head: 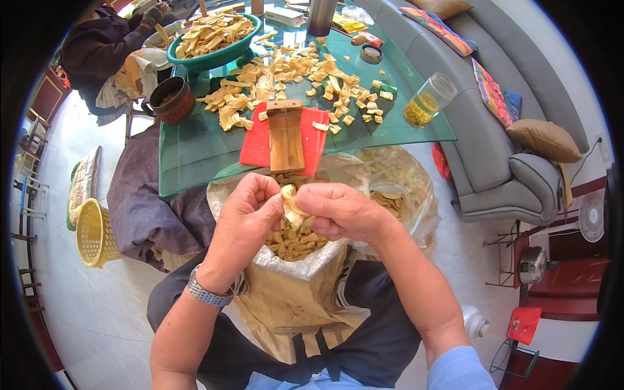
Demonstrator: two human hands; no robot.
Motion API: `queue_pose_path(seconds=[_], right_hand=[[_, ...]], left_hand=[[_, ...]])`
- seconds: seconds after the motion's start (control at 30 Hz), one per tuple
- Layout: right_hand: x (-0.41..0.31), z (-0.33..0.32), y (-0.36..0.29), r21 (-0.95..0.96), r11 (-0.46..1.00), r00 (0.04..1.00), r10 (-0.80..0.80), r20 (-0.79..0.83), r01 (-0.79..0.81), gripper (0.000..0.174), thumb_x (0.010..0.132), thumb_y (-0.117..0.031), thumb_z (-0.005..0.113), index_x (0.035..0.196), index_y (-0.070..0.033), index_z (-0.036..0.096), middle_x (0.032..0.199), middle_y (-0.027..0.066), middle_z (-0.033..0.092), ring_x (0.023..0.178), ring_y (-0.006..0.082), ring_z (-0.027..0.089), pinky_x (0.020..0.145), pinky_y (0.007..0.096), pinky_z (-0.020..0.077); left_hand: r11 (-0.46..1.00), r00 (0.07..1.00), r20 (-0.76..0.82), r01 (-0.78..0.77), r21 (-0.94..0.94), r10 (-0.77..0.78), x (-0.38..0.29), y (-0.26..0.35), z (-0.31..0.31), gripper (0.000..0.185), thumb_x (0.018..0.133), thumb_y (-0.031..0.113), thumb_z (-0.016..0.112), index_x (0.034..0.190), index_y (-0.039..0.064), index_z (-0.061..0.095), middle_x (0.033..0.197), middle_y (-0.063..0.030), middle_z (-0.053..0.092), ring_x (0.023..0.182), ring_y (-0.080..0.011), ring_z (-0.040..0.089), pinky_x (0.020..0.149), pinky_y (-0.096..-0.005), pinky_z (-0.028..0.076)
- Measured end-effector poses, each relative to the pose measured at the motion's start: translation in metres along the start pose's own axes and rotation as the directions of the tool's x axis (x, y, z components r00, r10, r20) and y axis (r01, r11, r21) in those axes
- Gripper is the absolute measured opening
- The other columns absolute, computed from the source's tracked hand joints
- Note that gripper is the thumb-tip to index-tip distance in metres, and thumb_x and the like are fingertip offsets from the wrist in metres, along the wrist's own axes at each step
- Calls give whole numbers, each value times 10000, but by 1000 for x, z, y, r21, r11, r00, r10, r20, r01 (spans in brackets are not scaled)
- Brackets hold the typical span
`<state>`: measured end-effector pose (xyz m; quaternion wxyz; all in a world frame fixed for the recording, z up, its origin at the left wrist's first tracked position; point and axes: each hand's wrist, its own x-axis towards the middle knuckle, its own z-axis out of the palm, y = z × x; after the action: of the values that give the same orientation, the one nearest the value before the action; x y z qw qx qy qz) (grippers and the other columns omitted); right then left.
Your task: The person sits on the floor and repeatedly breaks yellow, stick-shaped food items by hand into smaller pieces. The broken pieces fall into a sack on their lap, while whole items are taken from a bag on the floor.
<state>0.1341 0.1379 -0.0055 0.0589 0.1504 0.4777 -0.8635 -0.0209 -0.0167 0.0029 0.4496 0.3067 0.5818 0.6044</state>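
Note:
Between my two hands is a pale yellow dried strip, bent and folded. My left hand pinches it at one side with thumb and fingertips. On the other side my right hand grips it between thumb and curled fingers. Just beneath both hands, an open woven sack holds many similar dried pieces. Beyond my fingers, a wooden trough-like block rests on a red cloth at the table's near edge. Loose cut pieces lie scattered behind it.
The glass table carries a green basin heaped with strips, a brown mug and a tilted-looking glass jar. A clear plastic bag stands right of the sack. Another person sits at far left; a grey sofa lines the right.

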Motion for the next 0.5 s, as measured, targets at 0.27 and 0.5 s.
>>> queue_pose_path(seconds=[0.27, 0.5], right_hand=[[-1, 14, -6, -18, 1000, 992, -4, -128, 2, 426, 1068, -534, 542, 1065, -113, 609, 699, -69, 462, 546, 19, 376, 469, 190, 279], [-3, 18, -14, -213, 975, 958, -126, -258, 70, 296, 1056, -406, 619, 1042, -110, 612, 720, -91, 472, 594, 11, 385, 511, 196, 297]], left_hand=[[922, 963, 120, -266, 282, 241, -4, -1, 0, 217, 1016, 92, 685, 1208, -4, 652, 987, 1, 647, 865, -65, 605, 758, -233, 499], [994, 993, -58, -98, 55, 101, -2, 14, -8, 165, 1034, 162, 666, 1055, 1, 696, 870, -4, 660, 763, -69, 599, 726, -217, 487]])
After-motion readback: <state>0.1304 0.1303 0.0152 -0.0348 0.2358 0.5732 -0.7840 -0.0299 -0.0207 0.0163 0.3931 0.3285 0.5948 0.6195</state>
